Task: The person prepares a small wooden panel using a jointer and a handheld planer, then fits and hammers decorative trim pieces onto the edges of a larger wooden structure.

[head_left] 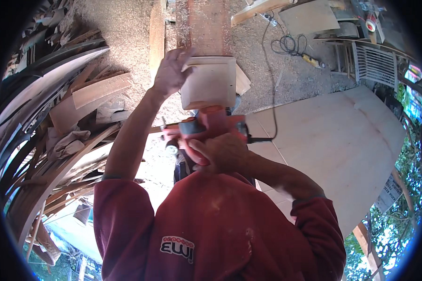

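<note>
Fingers: right hand [224, 152] is gripping red planer [214, 122]; left hand [170, 74] is spreading at board [208, 85], contact unclear; poor bracing risking slippage.

My right hand [222, 152] makes the grip, curled close in front of my chest, its thumb reaching over to the left and its fingers mostly hidden from me. Behind the grip, my right forearm [281, 177] slants back and out to the right, the elbow bent. My left hand [173, 72] is well ahead of the grip and to its left, loosely spread, thumb apart from the fingers (whether it bears any weight, I cannot tell). My left forearm [133, 133] passes along the grip's left side, nearly straight at the wrist.
</note>
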Available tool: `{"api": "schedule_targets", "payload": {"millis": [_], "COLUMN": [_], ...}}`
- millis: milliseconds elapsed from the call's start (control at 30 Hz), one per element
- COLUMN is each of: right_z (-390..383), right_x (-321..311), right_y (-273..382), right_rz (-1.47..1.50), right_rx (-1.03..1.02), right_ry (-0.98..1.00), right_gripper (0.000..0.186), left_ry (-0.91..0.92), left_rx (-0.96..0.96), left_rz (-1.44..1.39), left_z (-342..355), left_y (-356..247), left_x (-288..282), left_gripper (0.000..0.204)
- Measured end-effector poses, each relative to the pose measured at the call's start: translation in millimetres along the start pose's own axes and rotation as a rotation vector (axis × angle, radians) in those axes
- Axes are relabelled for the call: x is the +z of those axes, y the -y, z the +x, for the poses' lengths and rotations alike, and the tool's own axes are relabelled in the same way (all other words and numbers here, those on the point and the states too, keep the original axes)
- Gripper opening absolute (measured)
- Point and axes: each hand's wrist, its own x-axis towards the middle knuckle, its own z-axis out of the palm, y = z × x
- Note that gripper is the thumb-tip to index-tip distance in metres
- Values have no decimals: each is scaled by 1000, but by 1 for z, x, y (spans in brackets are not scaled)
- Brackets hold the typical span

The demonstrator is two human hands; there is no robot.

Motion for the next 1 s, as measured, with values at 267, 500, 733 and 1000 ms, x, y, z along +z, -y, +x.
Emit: {"api": "schedule_targets", "payload": {"millis": [267, 500, 733, 1000], "right_z": [-77, -125, -150, -162], "right_x": [-26, -41, -42, -34], "right_y": [-47, -79, -85, -106], "right_rz": [-311, -471, -437, -337], "right_rx": [137, 121, 185, 186], "right_ry": [70, -83, -29, -31], "right_gripper": [55, 59, 59, 57], "left_ry": [-99, -425, -303, -613], "left_rx": [-680, -452, -866, -995], "left_rz": [-503, -212, -298, -1128], "left_z": [-123, -138, -112, -110], "left_y": [58, -30, -75, -72], "left_x": [41, 64, 65, 99], "left_gripper": [41, 43, 80, 41]}}
